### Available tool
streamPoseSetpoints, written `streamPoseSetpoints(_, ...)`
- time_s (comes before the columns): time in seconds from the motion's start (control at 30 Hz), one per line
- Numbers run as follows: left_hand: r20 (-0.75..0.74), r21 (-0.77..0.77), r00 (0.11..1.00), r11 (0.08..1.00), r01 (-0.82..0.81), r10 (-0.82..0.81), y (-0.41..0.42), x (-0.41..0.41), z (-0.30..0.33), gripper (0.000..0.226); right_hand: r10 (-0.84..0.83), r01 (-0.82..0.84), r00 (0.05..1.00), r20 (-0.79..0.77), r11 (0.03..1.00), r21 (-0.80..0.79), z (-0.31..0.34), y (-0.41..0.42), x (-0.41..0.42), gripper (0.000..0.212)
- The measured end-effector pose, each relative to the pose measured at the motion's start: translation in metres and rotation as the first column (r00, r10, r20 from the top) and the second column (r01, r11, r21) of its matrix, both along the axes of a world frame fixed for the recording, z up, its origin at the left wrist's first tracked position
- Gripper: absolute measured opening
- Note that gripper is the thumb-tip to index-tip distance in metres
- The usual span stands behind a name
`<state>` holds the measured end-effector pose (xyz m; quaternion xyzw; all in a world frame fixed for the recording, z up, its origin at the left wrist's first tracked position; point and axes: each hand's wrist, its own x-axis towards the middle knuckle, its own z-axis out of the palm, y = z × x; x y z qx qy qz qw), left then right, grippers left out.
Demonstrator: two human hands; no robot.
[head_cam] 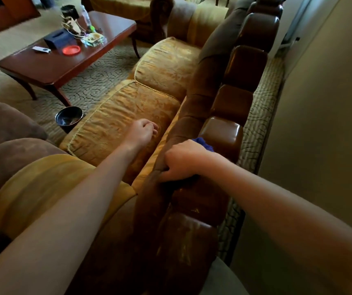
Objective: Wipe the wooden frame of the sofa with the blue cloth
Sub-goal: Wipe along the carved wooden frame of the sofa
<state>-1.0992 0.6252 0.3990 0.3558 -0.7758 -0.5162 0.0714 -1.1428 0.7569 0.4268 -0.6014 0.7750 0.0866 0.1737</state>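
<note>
blue cloth [203, 143] bunched on wooden frame [221, 135] along sofa back, under my right hand [181, 159], fingers curled holding it. my left hand [142, 130] loosely curled over gold seat cushion [124, 118], holding nothing. worktop [64, 62] beyond.

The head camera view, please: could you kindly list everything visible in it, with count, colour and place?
carved wooden frame: one, glossy brown, along the sofa back top
blue cloth: one, on the frame, under the right hand
seat cushions: two, gold patterned, on the sofa
wooden coffee table: one, reddish brown, upper left on the carpet
dark tissue box: one, navy, on the table
round red dish: one, on the table
black bin: one, on the floor by the sofa front
left hand: one, loosely curled over the near cushion, holding nothing
right hand: one, gripping the cloth on the frame
</note>
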Motion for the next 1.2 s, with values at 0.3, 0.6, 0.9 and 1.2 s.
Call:
streamPoseSetpoints(0.3,-0.069,0.053,0.976,0.977,0.208,-0.205,0.077,-0.041,-0.005,0.02,-0.482,0.586,0.785,0.389,0.374,-0.719,-0.052,0.105,-0.011,0.038)
streamPoseSetpoints(0.6,0.054,-0.155,0.983,0.971,0.179,-0.173,0.106,-0.051,-0.016,0.052,-0.26,0.938,0.117,0.958,-0.287,-0.193,-0.086,0.116,-0.07,0.029)
streamPoseSetpoints(0.9,-0.148,0.043,0.989,0.999,-0.003,0.01,0.112,-0.026,-0.004,0.018,-0.134,0.951,0.063,0.989,-0.293,-0.101,-0.1,0.128,0.002,0.018)
streamPoseSetpoints(1.2,-0.225,0.525,0.974,0.838,0.145,-0.028,0.107,0.056,0.003,0.022,-0.108,0.941,0.106,0.989,-0.311,-0.135,-0.106,0.143,0.141,0.024)
